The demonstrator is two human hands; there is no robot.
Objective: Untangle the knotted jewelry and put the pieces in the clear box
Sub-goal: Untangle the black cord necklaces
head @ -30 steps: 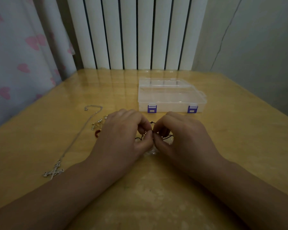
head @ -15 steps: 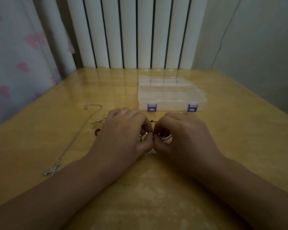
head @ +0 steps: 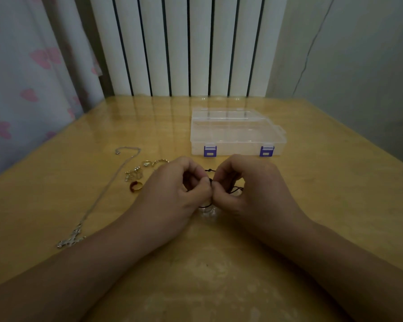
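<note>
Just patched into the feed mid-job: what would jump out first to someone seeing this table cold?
Both hands meet at the table's centre, left hand and right hand pinching a black cord between the fingertips. Just beyond them sits the clear box, shut, purple latches facing the person. To the left lie a silver cross necklace, a red-and-gold ring and small gold pieces.

Both forearms run off the bottom edge. The left hand point(head: 172, 194) and right hand point(head: 249, 189) hide most of the black cord point(head: 236, 188); its knot is too small to make out.
</note>
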